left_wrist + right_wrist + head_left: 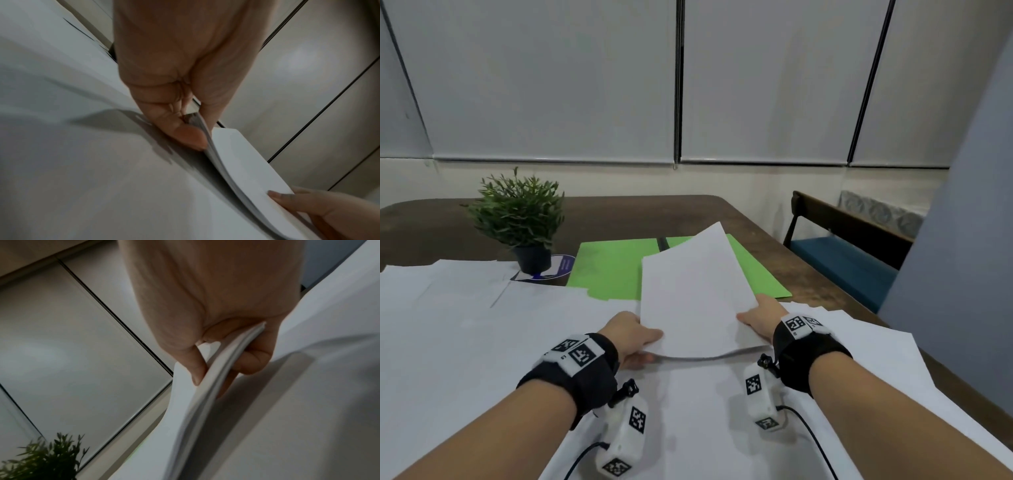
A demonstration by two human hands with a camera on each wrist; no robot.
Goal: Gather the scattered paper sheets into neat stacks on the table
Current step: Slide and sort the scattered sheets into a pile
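- A thin stack of white sheets (695, 294) is held tilted above the tabletop (784, 246), its near edge sagging between both hands.
- It is pinched at the near corners by the left hand (631, 337) and the right hand (762, 317).
- Light, floppy, slippery paper is judged likely; opposite edges look the best place for holding.
- Loose sheets (465, 325) lie underneath, with a green folder (613, 267) and a potted plant (517, 212) beyond.

A potted plant (517, 219) stands at the far left of the worktop (619, 212). Beside it lies a green folder (613, 267). A blue-seated chair (842, 253) stands at the right.
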